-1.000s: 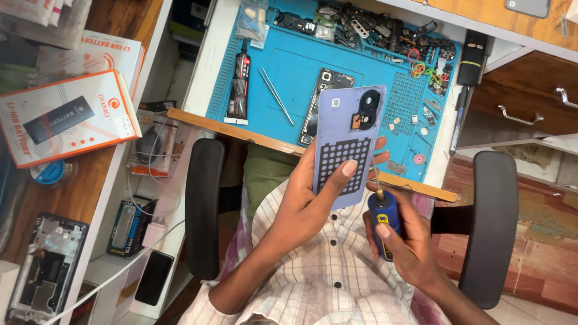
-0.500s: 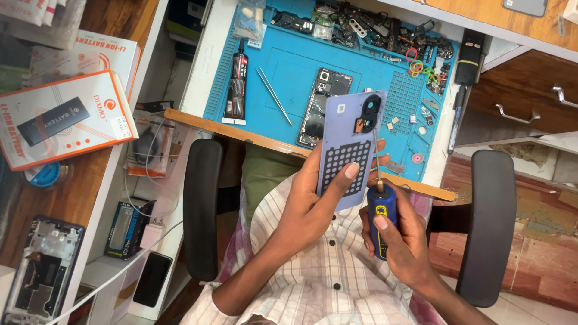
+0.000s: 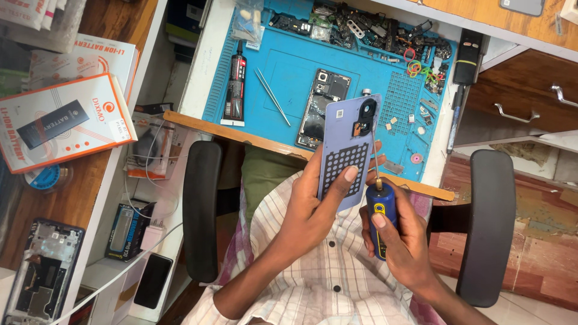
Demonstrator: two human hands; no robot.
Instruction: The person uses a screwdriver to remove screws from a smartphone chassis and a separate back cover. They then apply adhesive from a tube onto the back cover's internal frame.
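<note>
- Left of the blue mat (image 3: 289, 78), orange-and-white boxes (image 3: 63, 123) lie on the tabletop (image 3: 78, 198); a black tube (image 3: 235, 81) and tweezers (image 3: 272, 96) rest on the mat.
- Below the mat's opened phone (image 3: 322, 108), the left hand (image 3: 313, 210) is raised, fingers wrapped around a lilac back cover (image 3: 348, 153), thumb across its dotted patch.
- Just right, the right hand (image 3: 403, 241) is curled around a blue screwdriver (image 3: 380, 219), tip up at the cover's camera cutout.

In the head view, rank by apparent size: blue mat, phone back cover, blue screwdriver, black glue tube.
1. blue mat
2. phone back cover, held nearer the camera
3. blue screwdriver and black glue tube: look alike, unranked, since the screwdriver is nearer.
</note>
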